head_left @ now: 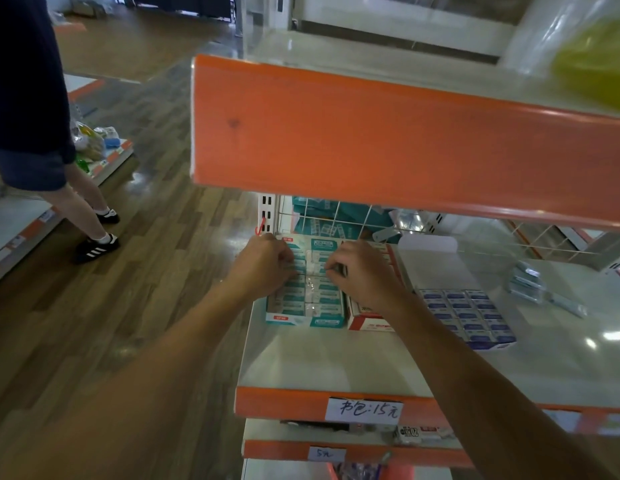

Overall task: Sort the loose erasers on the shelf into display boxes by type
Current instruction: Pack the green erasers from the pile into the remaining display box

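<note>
Head view: left hand (267, 265) is noted with fingers curled onto the teal erasers (301, 296) packed in the teal display box (303, 320); a grip cannot be confirmed. Right hand (364, 275) is seen pinching a small eraser (343, 270) over that box; loose erasers (525, 282) are found well right on the shelf (336, 358)
</note>
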Motion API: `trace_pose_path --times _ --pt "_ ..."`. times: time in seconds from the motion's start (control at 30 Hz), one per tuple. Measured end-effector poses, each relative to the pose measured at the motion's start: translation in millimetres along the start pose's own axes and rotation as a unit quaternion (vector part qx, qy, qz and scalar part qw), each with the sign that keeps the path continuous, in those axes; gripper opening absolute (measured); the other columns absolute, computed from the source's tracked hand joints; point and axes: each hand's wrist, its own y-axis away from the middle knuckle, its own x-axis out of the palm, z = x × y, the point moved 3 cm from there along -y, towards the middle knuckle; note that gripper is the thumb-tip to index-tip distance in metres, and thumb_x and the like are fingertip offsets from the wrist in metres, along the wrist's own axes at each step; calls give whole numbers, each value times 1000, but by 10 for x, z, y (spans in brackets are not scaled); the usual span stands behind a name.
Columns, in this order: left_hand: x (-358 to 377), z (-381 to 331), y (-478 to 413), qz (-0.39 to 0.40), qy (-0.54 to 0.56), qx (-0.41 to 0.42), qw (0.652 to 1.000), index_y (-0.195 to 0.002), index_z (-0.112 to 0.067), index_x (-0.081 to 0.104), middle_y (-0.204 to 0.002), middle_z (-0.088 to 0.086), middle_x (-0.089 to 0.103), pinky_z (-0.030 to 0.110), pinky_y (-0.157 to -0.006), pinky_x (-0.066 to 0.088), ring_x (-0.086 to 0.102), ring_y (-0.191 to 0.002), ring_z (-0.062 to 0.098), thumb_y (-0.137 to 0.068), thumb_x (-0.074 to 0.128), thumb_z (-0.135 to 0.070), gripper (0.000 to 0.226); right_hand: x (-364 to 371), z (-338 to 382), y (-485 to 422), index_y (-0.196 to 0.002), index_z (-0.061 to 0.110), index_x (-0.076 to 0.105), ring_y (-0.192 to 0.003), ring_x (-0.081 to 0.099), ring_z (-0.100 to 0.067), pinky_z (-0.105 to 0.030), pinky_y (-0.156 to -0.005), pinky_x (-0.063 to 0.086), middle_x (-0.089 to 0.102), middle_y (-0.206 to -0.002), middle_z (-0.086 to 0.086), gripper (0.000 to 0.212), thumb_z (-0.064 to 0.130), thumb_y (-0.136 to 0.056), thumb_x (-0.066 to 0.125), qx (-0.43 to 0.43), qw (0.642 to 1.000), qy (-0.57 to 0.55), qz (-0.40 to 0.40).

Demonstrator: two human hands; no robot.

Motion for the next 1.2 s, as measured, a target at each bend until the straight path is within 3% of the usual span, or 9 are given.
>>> trace_pose_path --times 0.1,0.4,0.57,0.63,0.77,0.9,1.03,1.2 --pt "1 -48 51 -2 -26 25 999 -104 -12 71 -109 5 58 35 -84 52 53 -95 21 -89 57 -13 20 20 -22 -2 -89 17 72 -84 55 -12 -33 -79 47 68 -87 4 7 22 -85 69 6 1000 -9 -1" --pt "22 -132 120 5 -87 15 996 -114 -19 65 -119 1 52 36 -90 48 41 -114 21 -93 49 -22 27 40 -30 1 -86 18 70 -85 54 -15 -40 -80 47 66 -87 4 6 24 -85 68 11 1000 7 2" --pt "13 -274 165 -36 -122 47 991 -119 -19 63 -125 1 53 35 -92 46 42 -114 22 -93 52 -26 29 -5 -29 67 -112 16 69 -103 53 -16 -33 -91 45 64 -111 1 24 23 -93 57 -1 999 24 26" --pt "46 -416 158 -39 -126 48 990 -126 -22 56 -128 0 51 35 -97 42 41 -119 21 -94 51 -28 33 -86 -74 147 -121 16 64 -109 52 -15 -29 -92 43 62 -118 0 29 23 -94 56 19 1000 18 12" --pt "149 -833 78 -54 -104 77 990 -123 -22 56 -123 1 52 34 -97 39 42 -118 20 -94 50 -33 31 -346 -258 373 -121 18 60 -105 55 -17 -32 -90 47 63 -116 -1 30 27 -93 56 51 997 28 -45" --pt "333 -1325 -33 -33 -93 79 992 -125 -22 55 -127 1 49 36 -96 41 39 -122 21 -95 48 -35 33 -552 -634 609 -122 18 57 -108 56 -23 -36 -90 45 63 -116 -3 33 34 -93 54 107 992 54 -40" --pt "544 -1815 -150 -12 -85 113 990 -125 -20 53 -127 4 49 40 -99 41 40 -122 25 -95 46 -34 34 -793 -1044 942 -136 16 48 -122 47 -23 -36 -100 39 54 -134 -5 43 34 -97 49 167 983 70 -38" --pt "835 -2341 -252 11 -88 147 985 -130 -21 51 -132 4 47 42 -98 42 38 -125 25 -96 44 -37 38 -972 -1499 1345 -137 17 48 -125 44 -23 -37 -102 37 52 -136 -5 43 34 -97 49 222 971 77 -43"
